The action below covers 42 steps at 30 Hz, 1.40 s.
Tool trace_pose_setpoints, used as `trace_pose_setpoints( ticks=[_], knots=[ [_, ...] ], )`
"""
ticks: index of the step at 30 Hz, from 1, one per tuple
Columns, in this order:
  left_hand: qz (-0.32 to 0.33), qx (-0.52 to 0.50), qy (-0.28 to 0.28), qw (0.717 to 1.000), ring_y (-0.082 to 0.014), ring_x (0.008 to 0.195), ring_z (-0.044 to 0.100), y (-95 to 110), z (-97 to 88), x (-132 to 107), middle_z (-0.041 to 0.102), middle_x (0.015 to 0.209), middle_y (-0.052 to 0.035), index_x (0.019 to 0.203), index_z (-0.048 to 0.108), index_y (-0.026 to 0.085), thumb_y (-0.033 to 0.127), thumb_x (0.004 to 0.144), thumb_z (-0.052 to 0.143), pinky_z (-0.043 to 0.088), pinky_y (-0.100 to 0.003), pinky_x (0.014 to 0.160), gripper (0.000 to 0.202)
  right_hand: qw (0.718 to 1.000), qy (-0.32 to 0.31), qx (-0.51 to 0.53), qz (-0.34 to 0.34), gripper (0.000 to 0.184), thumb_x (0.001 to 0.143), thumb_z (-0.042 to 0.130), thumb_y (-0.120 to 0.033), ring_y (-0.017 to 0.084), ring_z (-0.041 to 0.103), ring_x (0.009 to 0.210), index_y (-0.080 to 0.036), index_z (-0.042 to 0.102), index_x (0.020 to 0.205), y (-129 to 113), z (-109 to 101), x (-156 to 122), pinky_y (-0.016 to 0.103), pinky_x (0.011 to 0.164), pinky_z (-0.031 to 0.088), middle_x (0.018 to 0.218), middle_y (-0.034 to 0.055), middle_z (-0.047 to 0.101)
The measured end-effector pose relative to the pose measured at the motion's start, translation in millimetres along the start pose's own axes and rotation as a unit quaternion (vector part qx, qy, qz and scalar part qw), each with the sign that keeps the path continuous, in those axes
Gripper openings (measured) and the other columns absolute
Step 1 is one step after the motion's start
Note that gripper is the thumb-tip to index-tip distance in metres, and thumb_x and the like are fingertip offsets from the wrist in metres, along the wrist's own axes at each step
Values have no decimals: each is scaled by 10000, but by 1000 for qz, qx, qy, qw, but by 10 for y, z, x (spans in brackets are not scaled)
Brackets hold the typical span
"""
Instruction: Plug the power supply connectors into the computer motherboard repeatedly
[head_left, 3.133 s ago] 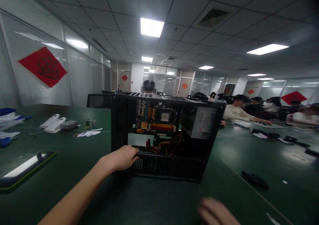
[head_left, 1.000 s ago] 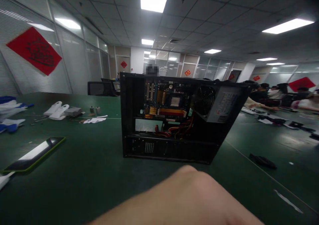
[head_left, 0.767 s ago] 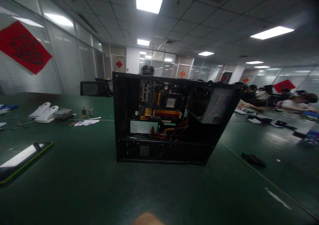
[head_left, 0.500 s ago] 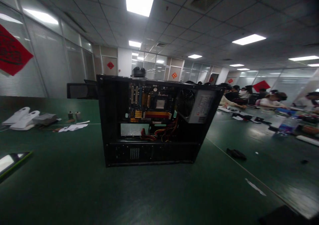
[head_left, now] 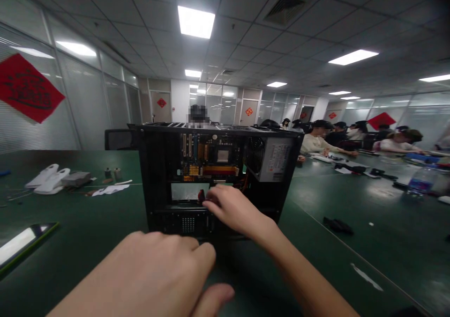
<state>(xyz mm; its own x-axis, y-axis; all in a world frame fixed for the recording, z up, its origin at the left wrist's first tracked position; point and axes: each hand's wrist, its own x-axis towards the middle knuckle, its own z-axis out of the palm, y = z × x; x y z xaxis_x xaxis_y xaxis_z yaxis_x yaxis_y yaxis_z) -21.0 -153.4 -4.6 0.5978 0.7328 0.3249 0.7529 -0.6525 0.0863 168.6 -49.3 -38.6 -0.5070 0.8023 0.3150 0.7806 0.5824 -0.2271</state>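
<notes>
The open computer case (head_left: 197,222) stands on your table (head_left: 94,223), motherboard (head_left: 225,143) and power supply (head_left: 277,158) fitted, wiring (head_left: 245,181) apparently unfinished; your right hand (head_left: 234,209) is curled at the red connector (head_left: 201,196), grip unclear, your left hand (head_left: 165,270) half-curled, contents hidden.

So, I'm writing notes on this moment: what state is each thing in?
Computer case: upright, side open
Circuit board: mounted inside the case
Power supply: fitted at the case's upper right
Right hand: fingers at the red plug, grip unclear
Left hand: fingers curled, in front of the case
Bottle: standing upright
Green-edged device: lying flat
Ceiling lights: lit
</notes>
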Motion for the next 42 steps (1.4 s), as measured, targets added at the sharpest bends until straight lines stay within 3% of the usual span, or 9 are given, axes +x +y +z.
trace_pose_setpoints(
  ticks=[5,10,12,15,21,24,29,33,42],
  knots=[
    [-83,1,-17,996,-175,668,668,-36,-208,457,726,787,-17,826,735,288,448,937,462,427,-262,579,336,981,-123,-67,131,303,843,651,-359,313,666,1014,-158,727,1056,135,311,740,364,812,525,1101,172,703],
    [-120,47,0,992,-222,697,683,-588,-11,654,723,794,-40,837,724,265,422,913,500,445,-289,559,283,988,-113,-43,97,275,800,656,-285,356,664,952,-89,729,979,222,373,756,402,753,523,1055,243,698],
    [-107,42,33,993,-247,809,699,-783,73,692,736,923,-50,1007,713,274,436,864,576,507,-313,648,256,993,-99,20,58,204,817,619,-275,296,660,846,-107,722,867,296,254,703,356,689,496,944,204,714],
    [-69,17,76,995,-284,1072,658,-936,140,755,667,1235,-73,1296,580,287,444,777,687,541,-358,836,553,983,-80,165,29,218,856,564,-306,174,595,685,-138,676,774,400,-45,582,276,606,432,772,87,690],
    [-11,-56,123,991,-297,1331,487,-753,165,931,469,1488,-116,1488,348,236,460,740,747,435,-422,1085,877,920,-12,391,1,351,869,606,-461,106,530,643,-127,653,963,374,-629,174,218,545,386,818,32,646],
    [6,-146,122,982,-265,1241,575,-584,157,996,543,1425,-101,1502,308,256,398,768,739,500,-391,1015,863,917,4,399,2,358,858,627,-482,92,506,606,-136,639,953,331,-756,29,205,501,370,785,11,609],
    [-16,-244,132,961,-204,838,711,-457,122,1027,735,993,-41,1415,435,225,303,813,692,577,-292,702,660,925,-11,378,-18,386,857,621,-531,80,466,537,-145,628,868,324,-796,-47,197,462,360,655,-29,515],
    [-5,-248,142,958,-182,760,689,-445,97,1001,723,894,-23,1312,538,211,320,833,671,547,-269,643,509,927,-29,374,-21,407,850,616,-558,90,504,523,-150,620,858,307,-777,-48,197,454,375,628,-31,515],
    [19,-167,152,974,-152,677,633,-390,65,946,672,772,11,1290,595,219,322,799,702,490,-235,579,513,957,-10,288,-2,410,946,471,-476,114,510,528,-157,614,732,186,-713,-9,231,483,349,590,1,570]
  ],
)
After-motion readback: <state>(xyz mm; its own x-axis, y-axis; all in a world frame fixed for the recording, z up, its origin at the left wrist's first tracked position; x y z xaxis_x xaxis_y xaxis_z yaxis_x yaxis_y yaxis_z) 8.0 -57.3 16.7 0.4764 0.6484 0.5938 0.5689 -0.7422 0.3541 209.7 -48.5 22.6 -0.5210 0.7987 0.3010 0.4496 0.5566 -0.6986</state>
